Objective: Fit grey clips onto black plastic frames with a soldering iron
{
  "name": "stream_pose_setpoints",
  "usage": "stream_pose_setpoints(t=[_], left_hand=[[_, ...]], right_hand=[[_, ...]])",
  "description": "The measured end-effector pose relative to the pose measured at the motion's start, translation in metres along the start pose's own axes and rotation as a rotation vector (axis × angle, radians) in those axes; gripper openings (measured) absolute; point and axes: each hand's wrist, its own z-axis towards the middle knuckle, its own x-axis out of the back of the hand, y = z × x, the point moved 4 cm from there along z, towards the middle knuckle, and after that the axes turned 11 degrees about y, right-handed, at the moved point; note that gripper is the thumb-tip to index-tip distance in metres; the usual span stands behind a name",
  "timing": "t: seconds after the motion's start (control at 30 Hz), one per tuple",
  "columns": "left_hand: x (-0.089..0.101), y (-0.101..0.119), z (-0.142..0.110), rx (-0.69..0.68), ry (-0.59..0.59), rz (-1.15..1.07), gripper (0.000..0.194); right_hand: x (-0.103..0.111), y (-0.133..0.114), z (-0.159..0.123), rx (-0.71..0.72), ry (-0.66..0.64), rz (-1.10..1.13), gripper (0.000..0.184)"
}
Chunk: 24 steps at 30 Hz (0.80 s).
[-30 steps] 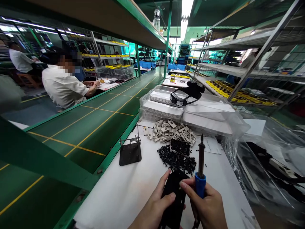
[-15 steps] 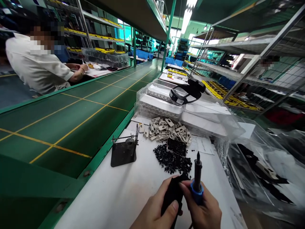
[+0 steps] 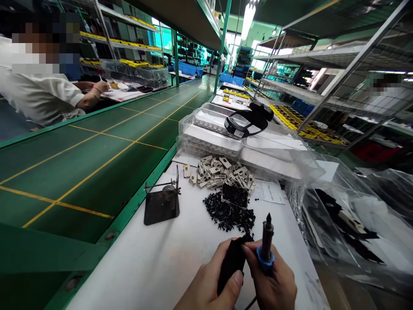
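Note:
My left hand is closed around a dark black part, held low over the white worktop. A soldering iron with a blue collar sits in my right hand, its dark tip pointing up. The right thumb and index finger also press at the upper edge of the black part. Just beyond my hands lies a heap of small black pieces, with a small box of them at its back. Behind that are piled beige plastic parts.
A metal soldering-iron stand stands left on the worktop. Clear plastic trays carry a black head strap. A green conveyor belt runs along the left, with a co-worker beyond it. Bagged parts lie right.
The whole view has shifted slightly, so the bench and belt appear further left. Both hands keep the same hold on the black part and the soldering iron.

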Motion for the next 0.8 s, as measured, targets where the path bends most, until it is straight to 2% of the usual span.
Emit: stream_pose_setpoints(t=[0.17, 0.3, 0.53, 0.63, 0.8], left_hand=[[0.002, 0.012, 0.005, -0.009, 0.166, 0.169, 0.035], [0.001, 0.019, 0.013, -0.045, 0.228, 0.174, 0.030], [0.000, 0.030, 0.026, -0.104, 0.204, 0.354, 0.038], [-0.002, 0.029, 0.030, -0.120, 0.184, 0.389, 0.039], [-0.003, 0.025, 0.036, -0.136, 0.189, 0.291, 0.037]], right_hand=[[0.003, 0.003, 0.003, 0.066, -0.022, -0.045, 0.017], [0.010, -0.005, 0.011, 0.147, -0.057, -0.015, 0.016], [0.020, -0.029, 0.026, 0.320, -0.094, -0.040, 0.021], [0.020, -0.034, 0.027, 0.327, -0.077, -0.055, 0.021], [0.019, -0.034, 0.028, 0.286, -0.093, 0.015, 0.013]])
